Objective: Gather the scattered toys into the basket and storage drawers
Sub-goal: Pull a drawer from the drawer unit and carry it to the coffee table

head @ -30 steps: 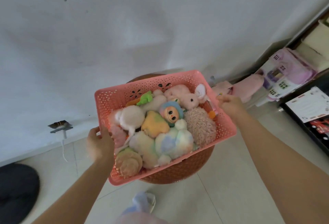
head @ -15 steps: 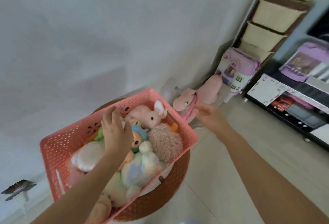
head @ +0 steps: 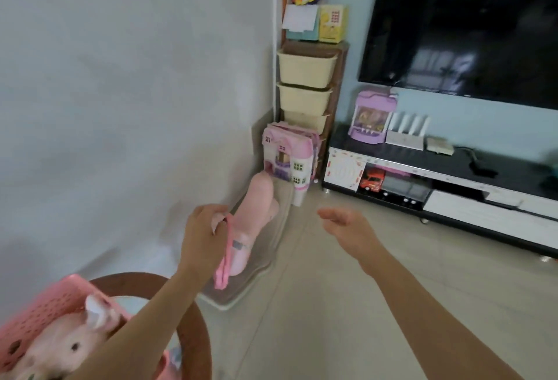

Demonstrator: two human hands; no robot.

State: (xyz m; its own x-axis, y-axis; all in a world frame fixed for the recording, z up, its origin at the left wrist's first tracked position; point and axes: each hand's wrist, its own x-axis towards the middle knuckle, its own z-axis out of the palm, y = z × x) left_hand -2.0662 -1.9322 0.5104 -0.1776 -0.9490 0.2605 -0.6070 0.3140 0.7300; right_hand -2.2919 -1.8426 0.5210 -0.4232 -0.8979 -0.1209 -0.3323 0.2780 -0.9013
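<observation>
floor-side long pink plush (head: 256, 207)

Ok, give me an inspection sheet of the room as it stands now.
Surface: beige tiled floor.
Job's things: pink basket of plush toys on a brown round stool; pink plush toy by the wall; cream storage drawers.
Clutter: pink dollhouse, purple toy machine, red toy car.
Hands: left hand grips the plush's pink strap; right hand open, empty.
Cables: nothing seen.
Surroundings: television, TV stand, router.
</observation>
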